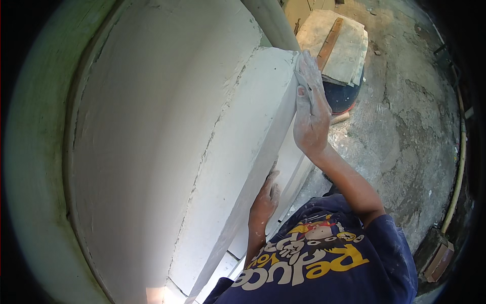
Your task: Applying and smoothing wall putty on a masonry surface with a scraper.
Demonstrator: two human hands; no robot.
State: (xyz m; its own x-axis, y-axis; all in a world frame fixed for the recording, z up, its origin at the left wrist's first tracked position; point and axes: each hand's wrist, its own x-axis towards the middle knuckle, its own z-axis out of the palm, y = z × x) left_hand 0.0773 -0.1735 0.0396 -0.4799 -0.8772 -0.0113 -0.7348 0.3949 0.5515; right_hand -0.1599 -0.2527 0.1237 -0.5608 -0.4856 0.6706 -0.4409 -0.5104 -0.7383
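While the right hand (311, 104) lies nearly flat against the far end of the ledge (228, 162), the left hand (267, 196), half curled, is beside it nearer the shirt (324, 253). Left of the right hand, the ledge runs lengthwise toward lower left; whether either grips anything, I cannot tell.

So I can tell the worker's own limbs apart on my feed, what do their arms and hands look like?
Both the left hand and right hand are ungloved and marked with pale, powdery dust. The forearms are bare; the right sleeve is short and dark navy.
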